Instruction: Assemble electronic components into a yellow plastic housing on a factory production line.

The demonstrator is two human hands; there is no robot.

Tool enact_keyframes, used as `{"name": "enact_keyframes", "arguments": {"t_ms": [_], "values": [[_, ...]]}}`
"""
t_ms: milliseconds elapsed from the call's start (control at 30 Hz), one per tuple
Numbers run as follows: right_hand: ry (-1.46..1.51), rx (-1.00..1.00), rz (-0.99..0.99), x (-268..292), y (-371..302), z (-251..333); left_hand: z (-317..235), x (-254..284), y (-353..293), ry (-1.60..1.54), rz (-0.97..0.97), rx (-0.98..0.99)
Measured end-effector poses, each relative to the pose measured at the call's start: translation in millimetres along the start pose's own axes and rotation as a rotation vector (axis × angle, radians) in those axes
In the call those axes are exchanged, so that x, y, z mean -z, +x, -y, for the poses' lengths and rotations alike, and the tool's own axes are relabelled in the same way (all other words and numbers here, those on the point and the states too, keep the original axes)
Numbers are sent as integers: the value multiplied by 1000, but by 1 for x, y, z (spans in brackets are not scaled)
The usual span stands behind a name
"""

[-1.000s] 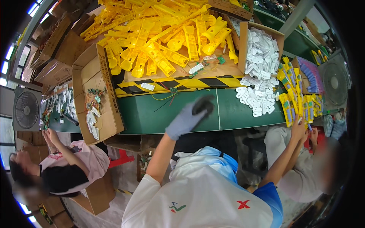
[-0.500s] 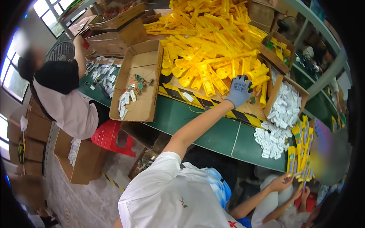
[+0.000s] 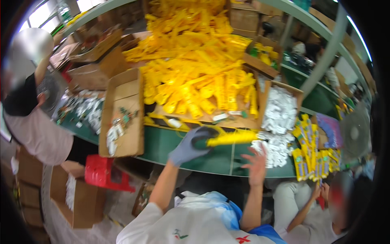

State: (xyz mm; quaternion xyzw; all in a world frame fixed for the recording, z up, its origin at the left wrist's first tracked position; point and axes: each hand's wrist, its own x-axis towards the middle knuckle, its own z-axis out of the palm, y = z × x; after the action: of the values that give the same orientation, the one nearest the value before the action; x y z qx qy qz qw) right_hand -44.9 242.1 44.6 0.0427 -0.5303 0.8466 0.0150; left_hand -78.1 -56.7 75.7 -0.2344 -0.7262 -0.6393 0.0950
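In a grey glove, my left hand (image 3: 187, 147) is closed around one end of a long yellow plastic piece (image 3: 233, 138), held level above the green table. The piece is blurred, and its gripped end is partly hidden by the glove. My bare right hand (image 3: 256, 164) is raised with its fingers apart, just below the free end of the piece and beside a loose heap of small white plastic parts (image 3: 277, 151). It holds nothing. Beyond both hands lies a big pile of similar yellow pieces (image 3: 195, 77) in a tray edged with yellow-black tape (image 3: 162, 121).
At left stands a long cardboard box (image 3: 122, 87) with wired boards and white parts. A box of white parts (image 3: 280, 110) sits at right, next to stacked yellow pieces (image 3: 308, 146). One person works at left, another at lower right. A red stool (image 3: 99, 175) stands below the table.
My left hand has come back from the yellow pile toward me, bringing a yellow plastic piece. My right hand has come into view over the table. The view has turned somewhat.
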Motion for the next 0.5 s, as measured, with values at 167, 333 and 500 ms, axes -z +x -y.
{"name": "enact_keyframes", "arguments": {"t_ms": [167, 333, 500], "values": [[-99, -308, 199, -47, -13, -17, -16, -4, -63, 273, 192, -102], [-80, -256, 17, -76, -37, -44, -32, -64, -72, -914, -613, 262], [-608, 152, 195, -102, -44, -45, 20, -87, -96, -692, -459, 450]]}}
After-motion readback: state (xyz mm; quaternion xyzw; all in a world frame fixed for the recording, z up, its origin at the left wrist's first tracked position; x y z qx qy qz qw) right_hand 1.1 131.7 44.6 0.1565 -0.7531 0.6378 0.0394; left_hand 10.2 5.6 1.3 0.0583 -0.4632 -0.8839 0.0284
